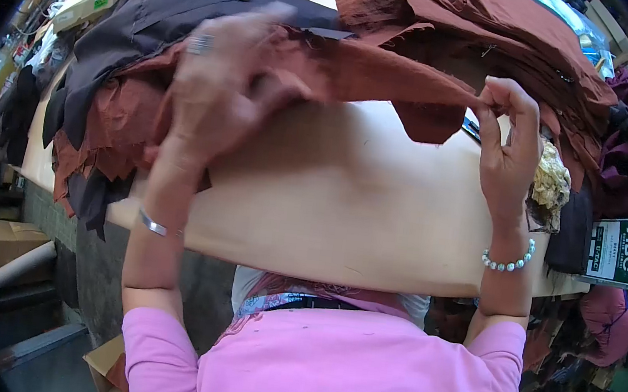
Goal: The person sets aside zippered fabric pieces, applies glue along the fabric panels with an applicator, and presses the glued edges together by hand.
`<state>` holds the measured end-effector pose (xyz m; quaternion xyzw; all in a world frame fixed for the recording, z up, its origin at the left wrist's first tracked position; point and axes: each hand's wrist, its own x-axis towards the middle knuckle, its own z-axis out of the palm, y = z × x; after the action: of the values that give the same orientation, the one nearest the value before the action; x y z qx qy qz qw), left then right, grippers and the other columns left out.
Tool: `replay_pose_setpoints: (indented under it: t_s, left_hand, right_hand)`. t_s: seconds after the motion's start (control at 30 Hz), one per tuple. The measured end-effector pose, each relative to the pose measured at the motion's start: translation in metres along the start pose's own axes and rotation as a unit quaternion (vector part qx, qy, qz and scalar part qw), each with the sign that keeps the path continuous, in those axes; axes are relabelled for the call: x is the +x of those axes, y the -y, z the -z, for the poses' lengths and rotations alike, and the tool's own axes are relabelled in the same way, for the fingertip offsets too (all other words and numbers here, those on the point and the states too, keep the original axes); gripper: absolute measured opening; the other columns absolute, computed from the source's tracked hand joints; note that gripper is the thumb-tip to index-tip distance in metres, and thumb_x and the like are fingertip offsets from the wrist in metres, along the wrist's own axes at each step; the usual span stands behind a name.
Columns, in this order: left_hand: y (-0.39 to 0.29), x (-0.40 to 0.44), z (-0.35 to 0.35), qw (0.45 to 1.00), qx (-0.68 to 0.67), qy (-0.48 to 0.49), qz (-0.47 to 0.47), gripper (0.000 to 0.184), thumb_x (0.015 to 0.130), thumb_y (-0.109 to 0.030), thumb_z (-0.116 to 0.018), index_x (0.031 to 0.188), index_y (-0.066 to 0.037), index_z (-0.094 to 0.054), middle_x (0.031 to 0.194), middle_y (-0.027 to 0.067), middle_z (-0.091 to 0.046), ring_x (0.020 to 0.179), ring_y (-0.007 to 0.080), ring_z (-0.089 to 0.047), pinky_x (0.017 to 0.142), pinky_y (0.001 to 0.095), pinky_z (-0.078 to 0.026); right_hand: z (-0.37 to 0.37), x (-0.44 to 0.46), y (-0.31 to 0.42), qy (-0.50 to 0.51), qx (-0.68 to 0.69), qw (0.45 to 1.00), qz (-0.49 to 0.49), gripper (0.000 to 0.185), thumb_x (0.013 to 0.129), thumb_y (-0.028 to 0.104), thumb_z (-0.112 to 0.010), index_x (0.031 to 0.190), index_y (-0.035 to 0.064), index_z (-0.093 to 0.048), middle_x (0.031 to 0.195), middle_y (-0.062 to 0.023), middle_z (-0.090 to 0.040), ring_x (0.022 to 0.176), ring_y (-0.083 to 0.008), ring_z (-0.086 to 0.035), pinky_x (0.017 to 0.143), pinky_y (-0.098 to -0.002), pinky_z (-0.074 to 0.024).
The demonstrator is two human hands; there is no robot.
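A rust-brown piece of fabric (378,75) is stretched above the table between my two hands. My right hand (510,141) pinches its narrow end between thumb and fingertips. My left hand (222,81), smeared by motion, is at the fabric's other end, over the left pile; whether its fingers grip the cloth cannot be made out. Beneath and beside my left hand lie dark grey cloth (148,18) and ragged rust-brown cloth pieces (123,116). A small dark and light blue object (471,127) lies by my right hand, partly hidden.
A large rust-brown cloth pile (495,31) covers the back right of the pale table (327,221). A crumpled yellowish bundle (552,177) sits beside my right wrist. At the right edge stands a green and white ABC box (618,250). Cardboard boxes (6,250) are at lower left.
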<state>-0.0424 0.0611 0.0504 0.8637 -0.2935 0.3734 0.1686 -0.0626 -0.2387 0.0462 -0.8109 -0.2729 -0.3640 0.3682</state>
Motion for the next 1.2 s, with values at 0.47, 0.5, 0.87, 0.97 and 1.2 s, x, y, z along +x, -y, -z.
replay_pose_setpoints:
  t_s: [0.47,0.5,0.87,0.97,1.2]
  left_hand:
    - [-0.024,0.002,-0.042,0.992,-0.111,0.063,0.023,0.017,0.082,-0.007,-0.055,0.097,-0.001,-0.06,0.096,0.0131,-0.063,0.09,0.0318,-0.061,0.078,0.0375,-0.049]
    - [-0.031,0.006,-0.037,0.991,-0.118,0.058,0.012,0.015,0.082,-0.007,-0.055,0.095,-0.001,-0.06,0.094,0.0132,-0.063,0.089,0.0319,-0.061,0.077,0.0378,-0.049]
    - [-0.065,-0.068,-0.018,0.962,-0.135,0.227,-0.073,0.03,0.072,-0.008,-0.058,0.102,-0.004,-0.063,0.122,0.0147,-0.055,0.124,0.032,-0.044,0.102,0.0455,-0.036]
    - [-0.063,-0.091,-0.026,0.958,-0.125,0.257,-0.012,0.035,0.071,-0.003,-0.058,0.105,-0.007,-0.063,0.121,0.0128,-0.048,0.117,0.0331,-0.044,0.099,0.0417,-0.038]
    - [-0.057,-0.095,-0.033,0.945,-0.186,0.271,0.009,0.041,0.071,0.002,-0.057,0.111,-0.007,-0.061,0.11,0.0133,-0.048,0.106,0.0325,-0.05,0.091,0.039,-0.044]
  right_hand:
    - [-0.035,-0.032,0.04,0.26,-0.071,0.941,0.204,0.021,0.082,0.006,-0.054,0.103,0.0027,-0.055,0.099,-0.0098,-0.058,0.094,-0.0277,-0.055,0.087,-0.0377,-0.0435]
    - [-0.054,-0.039,0.05,0.328,-0.052,0.919,0.214,0.022,0.083,0.007,-0.051,0.104,0.0037,-0.055,0.101,-0.0082,-0.057,0.099,-0.0276,-0.055,0.092,-0.037,-0.0428]
    - [-0.135,-0.006,-0.096,0.255,0.643,0.525,-0.496,0.038,0.087,0.015,-0.055,0.122,0.0,-0.047,0.11,-0.0135,-0.058,0.094,-0.0232,-0.06,0.088,-0.0343,-0.048]
    - [-0.107,-0.002,-0.079,0.297,0.644,0.478,-0.518,0.044,0.088,0.016,-0.058,0.126,-0.0014,-0.044,0.112,-0.0143,-0.059,0.094,-0.022,-0.061,0.087,-0.0341,-0.0487]
    - [-0.114,-0.007,-0.065,0.363,0.342,0.826,-0.264,0.047,0.08,0.006,-0.061,0.124,0.0001,-0.048,0.107,-0.0154,-0.062,0.095,-0.0199,-0.06,0.086,-0.0309,-0.0467]
